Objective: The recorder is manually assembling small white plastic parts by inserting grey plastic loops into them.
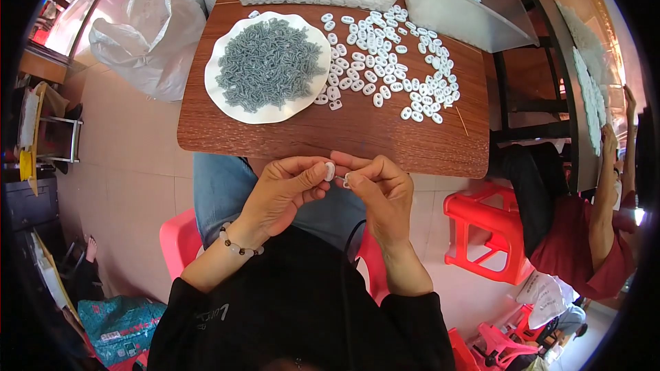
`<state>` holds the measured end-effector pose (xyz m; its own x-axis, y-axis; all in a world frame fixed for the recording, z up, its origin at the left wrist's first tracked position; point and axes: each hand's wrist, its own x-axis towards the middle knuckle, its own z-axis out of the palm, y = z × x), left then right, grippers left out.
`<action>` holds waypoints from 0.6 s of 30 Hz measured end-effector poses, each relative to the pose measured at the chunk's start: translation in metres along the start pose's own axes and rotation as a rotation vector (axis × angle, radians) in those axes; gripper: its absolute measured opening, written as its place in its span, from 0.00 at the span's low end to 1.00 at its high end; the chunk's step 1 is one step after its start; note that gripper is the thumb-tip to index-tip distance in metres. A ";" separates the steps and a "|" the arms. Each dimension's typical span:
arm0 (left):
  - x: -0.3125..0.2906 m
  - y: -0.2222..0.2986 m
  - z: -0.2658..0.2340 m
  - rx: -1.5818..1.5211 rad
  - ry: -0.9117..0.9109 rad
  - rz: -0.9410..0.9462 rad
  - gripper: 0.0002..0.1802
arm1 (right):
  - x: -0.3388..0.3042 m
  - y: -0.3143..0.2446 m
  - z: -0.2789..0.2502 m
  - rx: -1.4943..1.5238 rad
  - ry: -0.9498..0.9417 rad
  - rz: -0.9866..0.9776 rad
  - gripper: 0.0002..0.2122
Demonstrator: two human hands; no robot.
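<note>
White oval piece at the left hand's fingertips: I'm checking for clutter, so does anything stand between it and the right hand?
Between the white oval piece and the right hand, a thin grey spring-like piece shows in the narrow gap, next to a small white part in that hand's grip. Nothing else visible does.

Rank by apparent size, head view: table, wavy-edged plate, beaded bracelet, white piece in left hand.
Largest to smallest:
1. brown table
2. wavy-edged plate
3. beaded bracelet
4. white piece in the left hand, partly covered by fingers
</note>
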<state>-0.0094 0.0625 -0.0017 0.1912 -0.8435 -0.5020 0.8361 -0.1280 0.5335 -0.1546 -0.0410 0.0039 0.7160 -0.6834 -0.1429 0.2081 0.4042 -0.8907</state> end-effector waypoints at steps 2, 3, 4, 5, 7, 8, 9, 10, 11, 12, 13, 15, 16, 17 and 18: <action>0.002 -0.004 -0.006 -0.009 0.000 0.017 0.10 | 0.001 -0.001 0.002 -0.010 -0.003 -0.003 0.03; 0.002 -0.004 -0.007 -0.009 0.001 0.014 0.10 | 0.001 -0.001 0.004 -0.023 0.022 -0.014 0.04; 0.003 -0.004 -0.007 0.027 -0.009 0.023 0.11 | 0.001 -0.001 0.005 -0.036 0.046 -0.025 0.04; 0.003 -0.004 -0.007 0.062 -0.020 0.033 0.11 | 0.001 -0.001 0.005 -0.036 0.048 -0.023 0.04; 0.002 -0.004 -0.005 0.045 -0.003 0.030 0.10 | 0.001 -0.001 0.004 -0.040 0.043 -0.020 0.04; 0.002 -0.004 -0.004 0.028 0.013 0.030 0.09 | 0.001 -0.001 0.003 -0.040 0.044 -0.019 0.04; 0.002 -0.004 -0.004 0.028 0.013 0.029 0.09 | 0.001 0.000 0.002 -0.041 0.043 -0.021 0.04; 0.002 -0.004 -0.004 0.036 0.008 0.040 0.09 | 0.002 0.000 0.002 -0.042 0.042 -0.023 0.04; 0.002 -0.005 -0.004 0.043 0.004 0.052 0.09 | 0.002 0.001 0.002 -0.042 0.043 -0.022 0.04; 0.003 -0.005 -0.004 0.043 0.004 0.050 0.09 | 0.002 0.001 0.002 -0.038 0.044 -0.021 0.04; 0.003 -0.005 -0.004 0.043 0.004 0.054 0.09 | 0.002 0.001 0.002 -0.035 0.044 -0.019 0.04; 0.003 -0.005 -0.005 0.043 0.004 0.056 0.09 | 0.002 0.001 0.002 -0.044 0.046 -0.016 0.04; 0.003 -0.006 -0.005 0.040 -0.001 0.063 0.09 | 0.002 0.001 0.002 -0.054 0.048 -0.014 0.04; 0.003 -0.006 -0.005 0.037 -0.005 0.069 0.09 | 0.002 0.001 0.002 -0.055 0.050 -0.013 0.04; 0.003 -0.006 -0.005 0.036 -0.005 0.067 0.09 | 0.002 0.000 0.002 -0.052 0.051 -0.012 0.04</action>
<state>-0.0115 0.0634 -0.0097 0.2436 -0.8535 -0.4606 0.8021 -0.0897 0.5904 -0.1517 -0.0414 0.0041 0.6785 -0.7187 -0.1522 0.1811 0.3644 -0.9135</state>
